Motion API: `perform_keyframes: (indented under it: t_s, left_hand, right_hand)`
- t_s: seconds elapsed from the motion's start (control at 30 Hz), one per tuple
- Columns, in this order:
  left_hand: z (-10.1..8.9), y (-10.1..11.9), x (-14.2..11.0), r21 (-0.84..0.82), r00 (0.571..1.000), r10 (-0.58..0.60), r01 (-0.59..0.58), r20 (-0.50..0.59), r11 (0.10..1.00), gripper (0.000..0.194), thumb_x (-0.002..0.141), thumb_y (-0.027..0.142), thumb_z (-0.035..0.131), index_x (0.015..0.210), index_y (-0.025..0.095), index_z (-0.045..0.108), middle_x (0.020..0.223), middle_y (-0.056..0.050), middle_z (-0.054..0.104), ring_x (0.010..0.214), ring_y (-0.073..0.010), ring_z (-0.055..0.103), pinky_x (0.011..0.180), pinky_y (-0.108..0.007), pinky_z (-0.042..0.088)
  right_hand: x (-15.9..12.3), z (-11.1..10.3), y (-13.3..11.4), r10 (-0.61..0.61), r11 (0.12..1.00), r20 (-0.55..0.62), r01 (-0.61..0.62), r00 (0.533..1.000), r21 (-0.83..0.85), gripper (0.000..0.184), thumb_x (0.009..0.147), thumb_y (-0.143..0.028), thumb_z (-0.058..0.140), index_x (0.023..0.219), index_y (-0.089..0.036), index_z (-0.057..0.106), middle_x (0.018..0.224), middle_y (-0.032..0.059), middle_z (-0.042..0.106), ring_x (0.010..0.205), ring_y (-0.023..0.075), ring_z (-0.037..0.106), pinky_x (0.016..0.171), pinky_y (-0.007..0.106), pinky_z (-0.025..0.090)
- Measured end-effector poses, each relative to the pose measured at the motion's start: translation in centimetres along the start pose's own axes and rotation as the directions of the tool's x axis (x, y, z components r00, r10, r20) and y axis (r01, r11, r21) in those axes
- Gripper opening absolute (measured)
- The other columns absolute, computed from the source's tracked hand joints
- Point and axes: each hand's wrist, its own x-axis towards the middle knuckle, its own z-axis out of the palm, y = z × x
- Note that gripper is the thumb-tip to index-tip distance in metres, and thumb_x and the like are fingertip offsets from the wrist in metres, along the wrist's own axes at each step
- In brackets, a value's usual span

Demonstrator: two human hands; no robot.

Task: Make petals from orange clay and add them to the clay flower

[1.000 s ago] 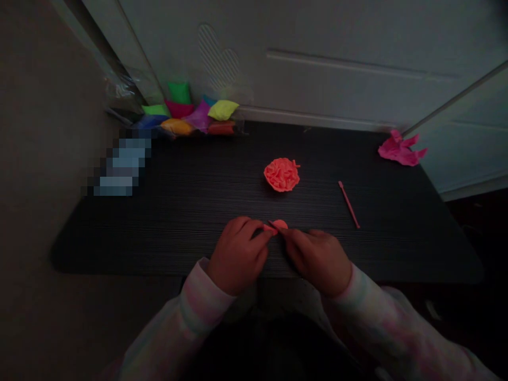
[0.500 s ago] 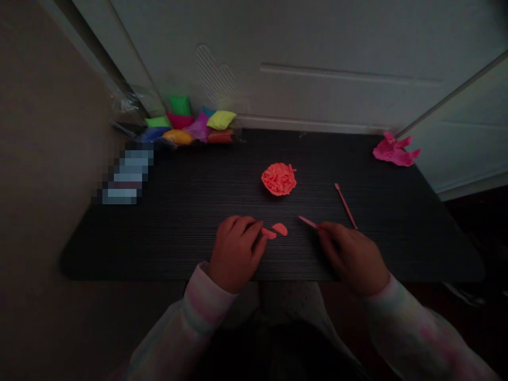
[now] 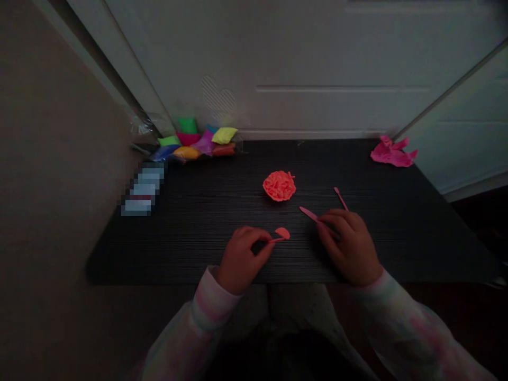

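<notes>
Between thumb and forefinger, my left hand (image 3: 245,255) pinches the end of a thin flat clay piece (image 3: 280,239) in coral pink. Right behind it on the table lies a coral half-round clay piece (image 3: 283,232); whether the two touch I cannot tell. My right hand (image 3: 351,244) is closed around a pink plastic clay knife (image 3: 308,214), whose blade points left and away from me. Farther back sits a round coral clay form (image 3: 279,186), heaped with small curled bits. Beyond my right hand a slim pink tool (image 3: 340,198) lies partly hidden by the fingers.
Colourful clay packets (image 3: 198,143) in clear wrap line the table's back left. A pixelated pale item (image 3: 143,189) is near the left edge. Crumpled bright pink material (image 3: 393,152) rests at the back right corner. A white panelled door (image 3: 317,114) stands behind the dark table (image 3: 190,206).
My left fingers have picked up one end of the nearer clay piece, lifting it off the table. My right hand, with the knife, has shifted slightly and now covers part of the slim tool.
</notes>
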Motion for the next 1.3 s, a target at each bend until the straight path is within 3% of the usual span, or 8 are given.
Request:
perform_keyframes:
  t_s: [0.1, 0.23, 0.43, 0.57, 0.67, 0.9, 1.17, 1.3]
  left_hand:
    - [0.2, 0.7, -0.2, -0.205, 0.994, -0.109, 0.110, 0.017, 0.973, 0.001, 0.070, 0.017, 0.061, 0.069, 0.017, 0.060, 0.070, -0.001, 0.063, 0.067, -0.0139, 0.058, 0.064, -0.027, 0.045]
    - [0.4, 1.1, -0.7, -0.428, 0.978, -0.204, 0.202, 0.043, 0.881, 0.002, 0.068, 0.016, 0.061, 0.069, 0.017, 0.060, 0.069, 0.000, 0.063, 0.066, -0.0130, 0.058, 0.063, -0.024, 0.045]
    - [1.4, 1.0, -1.2, -0.682, 0.944, -0.330, 0.244, 0.004, 0.690, 0.005, 0.066, 0.016, 0.063, 0.070, 0.018, 0.062, 0.070, 0.001, 0.064, 0.069, -0.0121, 0.060, 0.068, -0.023, 0.047]
    - [2.6, 1.2, -1.3, -0.836, 0.929, -0.366, 0.153, -0.060, 0.527, 0.007, 0.067, 0.014, 0.063, 0.070, 0.019, 0.062, 0.069, 0.003, 0.066, 0.069, -0.0097, 0.062, 0.068, -0.021, 0.048]
    - [3.1, 1.4, -1.5, -0.850, 0.921, -0.376, 0.115, -0.103, 0.515, 0.006, 0.069, 0.014, 0.062, 0.072, 0.019, 0.061, 0.070, 0.003, 0.067, 0.069, -0.0100, 0.063, 0.068, -0.021, 0.049]
    - [3.6, 2.1, -2.3, -0.465, 0.873, -0.255, 0.037, -0.415, 0.885, 0.010, 0.070, 0.013, 0.061, 0.077, 0.020, 0.061, 0.073, 0.002, 0.064, 0.068, -0.0100, 0.060, 0.064, -0.022, 0.049]
    - [3.5, 1.4, -2.4, -0.292, 0.892, 0.045, -0.194, -0.449, 0.937, 0.023, 0.070, 0.003, 0.058, 0.085, 0.021, 0.060, 0.081, 0.000, 0.064, 0.077, -0.0133, 0.058, 0.070, -0.029, 0.049]
    - [3.3, 1.3, -2.4, -0.267, 0.888, 0.109, -0.248, -0.446, 0.931, 0.027, 0.069, 0.000, 0.058, 0.087, 0.020, 0.060, 0.085, -0.002, 0.064, 0.080, -0.0146, 0.058, 0.072, -0.032, 0.049]
  right_hand:
    - [-0.6, -0.2, -2.5, 0.052, 0.945, 0.049, -0.065, 0.997, 0.321, 0.013, 0.079, -0.023, 0.051, 0.091, -0.019, 0.055, 0.089, 0.0073, 0.059, 0.087, 0.0200, 0.054, 0.075, 0.036, 0.045]
    - [-0.9, 0.6, -5.4, 0.180, 0.763, 0.200, -0.265, 0.963, 0.590, 0.011, 0.077, -0.025, 0.056, 0.087, -0.021, 0.057, 0.082, 0.0024, 0.061, 0.076, 0.0159, 0.058, 0.068, 0.030, 0.046]
    - [-1.1, 2.0, -6.8, 0.374, 0.411, 0.314, -0.459, 0.873, 0.788, 0.005, 0.077, -0.025, 0.056, 0.078, -0.021, 0.058, 0.083, 0.0033, 0.064, 0.095, 0.0195, 0.057, 0.083, 0.035, 0.042]
    - [-1.3, 2.5, -7.5, 0.452, 0.281, 0.302, -0.455, 0.839, 0.845, 0.003, 0.076, -0.025, 0.056, 0.077, -0.022, 0.056, 0.082, 0.0021, 0.063, 0.098, 0.0192, 0.056, 0.085, 0.035, 0.042]
    - [-1.5, 2.8, -7.7, 0.473, 0.286, 0.267, -0.433, 0.840, 0.855, 0.004, 0.074, -0.025, 0.058, 0.077, -0.022, 0.056, 0.081, 0.0019, 0.062, 0.097, 0.0198, 0.056, 0.086, 0.037, 0.041]
    - [-1.7, 3.2, -7.9, 0.464, 0.386, 0.176, -0.377, 0.868, 0.842, 0.003, 0.076, -0.021, 0.056, 0.079, -0.022, 0.055, 0.081, 0.0009, 0.061, 0.087, 0.0172, 0.059, 0.087, 0.039, 0.043]
    - [-1.9, 3.1, -8.0, 0.453, 0.479, 0.113, -0.349, 0.884, 0.805, 0.008, 0.077, -0.018, 0.055, 0.083, -0.024, 0.056, 0.081, 0.0004, 0.060, 0.084, 0.0159, 0.059, 0.085, 0.038, 0.045]
    - [-2.0, 3.0, -7.9, 0.429, 0.490, 0.089, -0.314, 0.899, 0.813, 0.014, 0.078, -0.016, 0.054, 0.088, -0.025, 0.057, 0.083, 0.0003, 0.060, 0.089, 0.0169, 0.058, 0.086, 0.038, 0.044]
